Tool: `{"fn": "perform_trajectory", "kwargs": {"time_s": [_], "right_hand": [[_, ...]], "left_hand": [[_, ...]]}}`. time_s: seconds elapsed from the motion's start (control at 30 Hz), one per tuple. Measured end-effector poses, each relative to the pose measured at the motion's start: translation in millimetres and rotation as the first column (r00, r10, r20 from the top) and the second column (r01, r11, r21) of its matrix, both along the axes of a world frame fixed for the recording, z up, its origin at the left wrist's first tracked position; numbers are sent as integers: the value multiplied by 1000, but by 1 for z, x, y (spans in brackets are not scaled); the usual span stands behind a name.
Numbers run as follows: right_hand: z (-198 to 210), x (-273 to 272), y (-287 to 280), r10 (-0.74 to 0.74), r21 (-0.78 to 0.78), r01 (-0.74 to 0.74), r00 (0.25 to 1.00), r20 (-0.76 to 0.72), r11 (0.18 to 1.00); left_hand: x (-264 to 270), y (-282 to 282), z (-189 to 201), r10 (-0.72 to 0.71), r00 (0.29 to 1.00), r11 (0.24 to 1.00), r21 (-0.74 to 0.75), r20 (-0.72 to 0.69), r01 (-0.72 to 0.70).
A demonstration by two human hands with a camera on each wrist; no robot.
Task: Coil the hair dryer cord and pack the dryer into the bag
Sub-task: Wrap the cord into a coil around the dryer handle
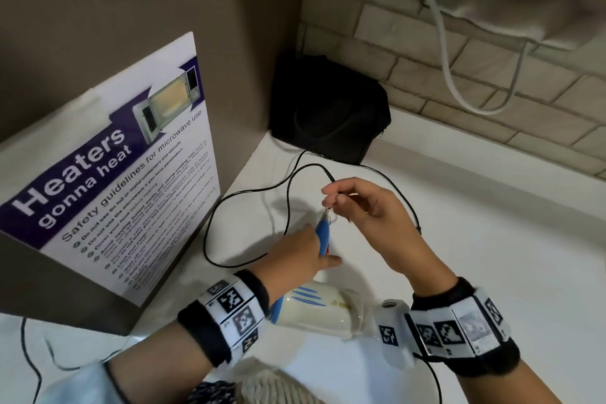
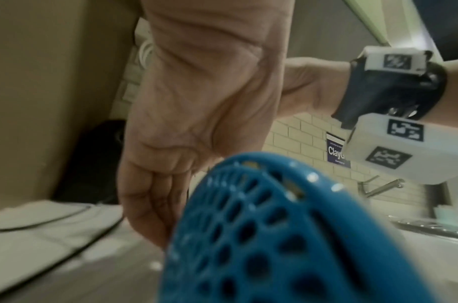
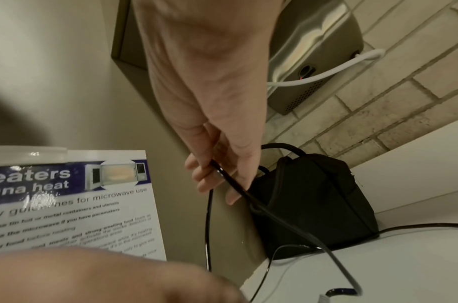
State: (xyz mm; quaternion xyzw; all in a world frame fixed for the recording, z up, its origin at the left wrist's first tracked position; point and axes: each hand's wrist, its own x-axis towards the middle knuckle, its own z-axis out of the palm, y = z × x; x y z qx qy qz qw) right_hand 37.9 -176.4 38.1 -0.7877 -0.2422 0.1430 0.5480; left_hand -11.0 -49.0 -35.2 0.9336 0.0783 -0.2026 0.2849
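Note:
The hair dryer (image 1: 318, 308), cream with blue stripes, lies on the white counter (image 1: 475, 239) between my wrists. Its blue rear grille (image 2: 261, 235) fills the left wrist view. My left hand (image 1: 314, 249) holds the blue handle (image 1: 323, 234), which points away from me. Just beyond the handle's end, my right hand (image 1: 334, 197) pinches the black cord (image 1: 288, 187), which runs between my fingers (image 3: 204, 164). The rest of the cord (image 3: 287, 223) lies in loose loops on the counter. The black bag (image 1: 328, 108) stands in the far corner, and I cannot tell whether its top is open.
A microwave safety poster (image 1: 124, 180) leans on the left. The brick wall (image 1: 459, 92) behind carries a hanging white cable (image 1: 442, 43) and a steel wall unit (image 3: 313, 51). A tap (image 2: 378, 184) stands over a sink to the right. Knitted fabric (image 1: 272, 387) lies at the near edge.

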Motion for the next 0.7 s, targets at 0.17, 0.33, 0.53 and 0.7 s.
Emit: {"fn": "perform_trajectory", "kwargs": {"time_s": [0.17, 0.33, 0.53, 0.7], "right_hand": [[14, 0, -10, -54, 64, 52, 998, 32, 997], [22, 10, -29, -196, 95, 190, 979, 54, 977], [19, 22, -42, -326, 114, 339, 938, -116, 934], [4, 32, -46, -403, -155, 384, 908, -118, 910]], "left_hand": [[14, -8, 0, -81, 997, 997, 8, -9, 81], [6, 10, 3, 112, 991, 935, -346, 74, -80], [-8, 25, 26, 167, 986, 730, -670, -11, -131], [-15, 28, 63, 77, 996, 479, -878, 34, -7]]}}
